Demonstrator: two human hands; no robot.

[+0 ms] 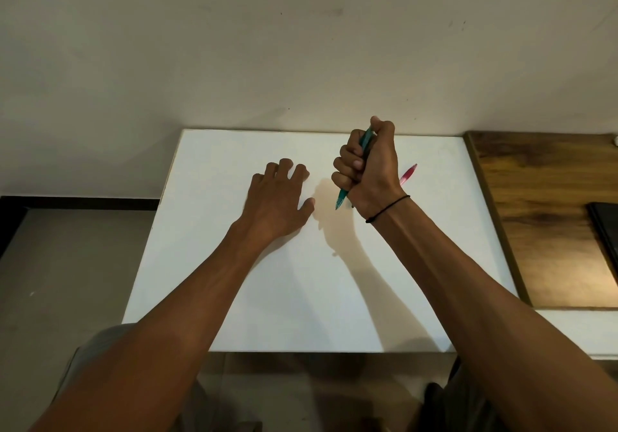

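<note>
fingers of right hand (371, 170) clamp green pen (341, 197), left hand (277, 204) splayed, pink pen (408, 174) half-hidden

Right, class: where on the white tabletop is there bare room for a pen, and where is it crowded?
Bare: near strip of white tabletop between the forearms, and far left corner beyond the left hand. Crowded: far middle, where the right hand grips a teal pen beside a pink pen.
</note>
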